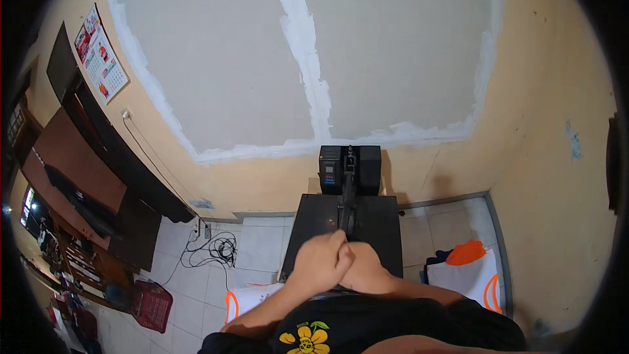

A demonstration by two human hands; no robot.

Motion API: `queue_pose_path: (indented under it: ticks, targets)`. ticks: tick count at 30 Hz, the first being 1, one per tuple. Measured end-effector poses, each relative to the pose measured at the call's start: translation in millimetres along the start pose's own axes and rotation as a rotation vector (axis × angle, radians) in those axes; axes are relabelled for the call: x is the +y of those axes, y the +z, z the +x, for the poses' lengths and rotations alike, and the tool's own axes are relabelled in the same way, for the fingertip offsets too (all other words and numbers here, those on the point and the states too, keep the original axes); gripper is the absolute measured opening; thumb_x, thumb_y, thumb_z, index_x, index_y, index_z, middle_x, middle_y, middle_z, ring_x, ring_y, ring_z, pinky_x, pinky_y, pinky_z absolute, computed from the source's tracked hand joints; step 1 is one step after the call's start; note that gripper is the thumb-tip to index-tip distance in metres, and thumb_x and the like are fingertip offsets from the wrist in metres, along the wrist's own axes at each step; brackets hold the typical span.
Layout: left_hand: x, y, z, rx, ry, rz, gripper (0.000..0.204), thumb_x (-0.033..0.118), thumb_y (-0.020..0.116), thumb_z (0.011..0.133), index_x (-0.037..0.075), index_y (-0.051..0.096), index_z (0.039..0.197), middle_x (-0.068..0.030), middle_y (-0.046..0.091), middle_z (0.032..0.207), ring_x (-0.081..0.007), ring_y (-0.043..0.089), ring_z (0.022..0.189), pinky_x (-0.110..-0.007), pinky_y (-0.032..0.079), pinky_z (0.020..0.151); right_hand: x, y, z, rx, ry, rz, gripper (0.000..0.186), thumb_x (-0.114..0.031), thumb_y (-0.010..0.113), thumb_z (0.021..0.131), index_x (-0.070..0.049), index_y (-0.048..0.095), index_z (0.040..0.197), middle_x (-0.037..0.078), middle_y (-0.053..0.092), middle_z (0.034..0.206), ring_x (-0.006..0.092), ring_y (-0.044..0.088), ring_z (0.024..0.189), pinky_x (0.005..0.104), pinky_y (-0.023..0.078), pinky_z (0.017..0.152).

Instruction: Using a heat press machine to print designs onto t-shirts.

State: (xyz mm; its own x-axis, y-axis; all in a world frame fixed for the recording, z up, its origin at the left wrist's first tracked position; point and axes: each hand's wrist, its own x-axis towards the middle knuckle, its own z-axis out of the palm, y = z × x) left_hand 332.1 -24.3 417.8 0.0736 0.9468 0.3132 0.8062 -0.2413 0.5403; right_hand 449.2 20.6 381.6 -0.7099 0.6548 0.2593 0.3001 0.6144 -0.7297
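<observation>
A black heat press stands in front of me, its wide flat plate lowered. From its control box, a dark lever handle runs toward me and disappears under my hands. My left hand is closed at the handle's near end, its thumb lying over toward the other hand. Pressed close beside it, my right hand is curled at the same spot, most of its fingers hidden. White cloth with orange trim sticks out at the press's near left, partly covered by my left forearm.
On the right lies a pile of white garments topped with orange cloth. A coiled black cable and a red plastic basket are on the tiled floor at left. Behind the press rises a patched wall.
</observation>
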Motion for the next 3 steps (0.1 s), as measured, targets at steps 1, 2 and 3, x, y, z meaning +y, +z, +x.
queue_pose_path:
  ticks: [1,2,3]
  targets:
    - [-6.5,6.6,-1.9,-0.007,0.005,-0.013,0.019,0.021,0.048,0.082,0.003,0.051,0.081,-0.0209,0.056,0.074,-0.0396,0.056,0.073,-0.048,0.043,0.065,10.4,3.0,1.1,0.005,0.003,0.005,0.020,-0.025,0.056,0.078,-0.007,0.061,0.085,0.017,0.064,0.081,0.0364,0.061,0.079,0.0420,0.049,0.068]
    - [-8.6,9.4,-3.6,-0.027,-0.004,-0.004,0.019,0.022,0.049,0.082,0.003,0.051,0.082,-0.0205,0.057,0.074,-0.0395,0.057,0.073,-0.048,0.044,0.065,12.3,4.2,-2.2,-0.073,-0.004,-0.018,0.022,-0.026,0.057,0.078,-0.007,0.061,0.086,0.016,0.064,0.084,0.0353,0.061,0.081,0.0415,0.049,0.069]
    - [-9.8,10.3,-4.7,-0.048,-0.012,0.005,0.019,0.022,0.049,0.082,0.003,0.051,0.082,-0.0201,0.058,0.074,-0.0394,0.057,0.074,-0.048,0.044,0.066,12.9,4.7,-4.5,-0.152,-0.010,-0.040,0.023,-0.027,0.057,0.077,-0.007,0.061,0.088,0.016,0.065,0.086,0.0343,0.062,0.082,0.0411,0.050,0.070]
